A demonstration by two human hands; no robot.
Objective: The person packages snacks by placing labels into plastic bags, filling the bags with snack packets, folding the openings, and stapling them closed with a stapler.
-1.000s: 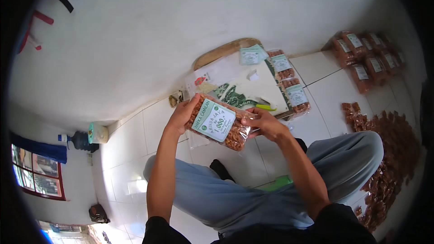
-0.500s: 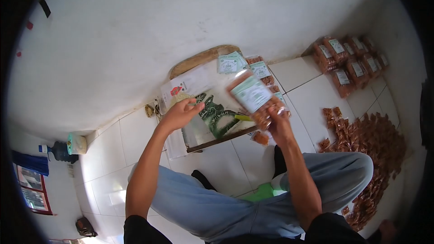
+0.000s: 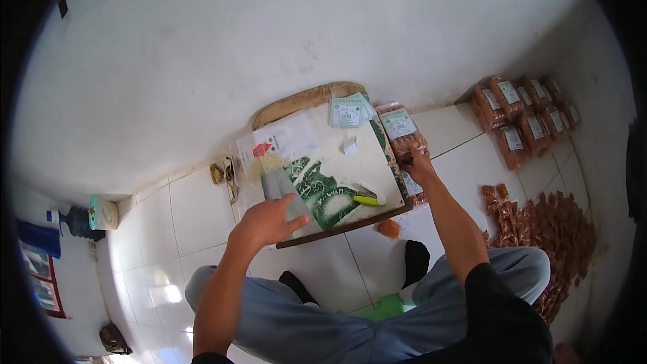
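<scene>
My right hand (image 3: 419,163) grips the lower end of a labelled clear bag of brown snack packets (image 3: 402,132), which lies beside the right edge of a low board table (image 3: 371,162). Another labelled bag (image 3: 413,189) shows partly below it. My left hand (image 3: 264,221) hovers over the table's front left part, thumb spread from the fingers, with nothing visible in it. On the table are a stack of pale green printed labels (image 3: 347,113), clear plastic bags with a red print (image 3: 286,136), a small white folded piece (image 3: 350,145) and a yellow-green handled tool (image 3: 366,199).
Filled labelled bags (image 3: 532,118) stand stacked in the right corner. A large heap of small brown packets (image 3: 556,229) covers the floor at right. One orange-brown packet (image 3: 389,228) lies before the table. A green object (image 3: 389,307) sits between my legs; a wall runs behind.
My right hand has carried the labelled bag from above the table to its right side and lowered it there. My left hand has moved down toward the table's front left edge.
</scene>
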